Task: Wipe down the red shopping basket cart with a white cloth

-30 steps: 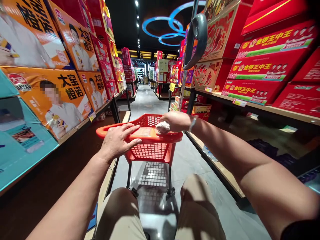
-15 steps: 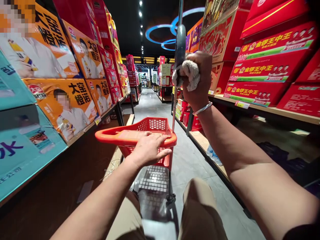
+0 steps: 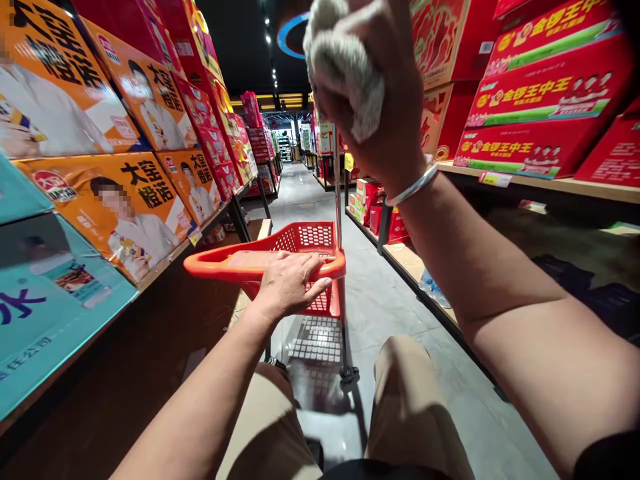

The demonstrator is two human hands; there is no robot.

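Observation:
My left hand (image 3: pixel 289 283) lies over the orange-red handle of a shopping cart (image 3: pixel 220 265), fingers across the bar and thumb along its near side. My right hand (image 3: pixel 390 107) is raised high and close to the camera, closed around a bunched, pale, fuzzy cloth (image 3: pixel 345 73). A thin metal pole (image 3: pixel 338 193) rises from the cart's right side. Its upper part is hidden behind the cloth and my right hand, so I cannot tell whether they touch it. The cart's basket has perforated walls.
Shelves line both sides of the aisle. Orange cartons (image 3: pixel 115 213) and a turquoise box (image 3: pixel 60 293) stand on the left; red boxes (image 3: pixel 520 143) are stacked on the right. A grey tiled floor (image 3: pixel 380 287) runs ahead. A cart wheel (image 3: pixel 349 377) is near my legs.
My right hand and the cloth have come up and closer to the camera. The pole's dark upper part is now out of sight. My left hand remains on the cart handle.

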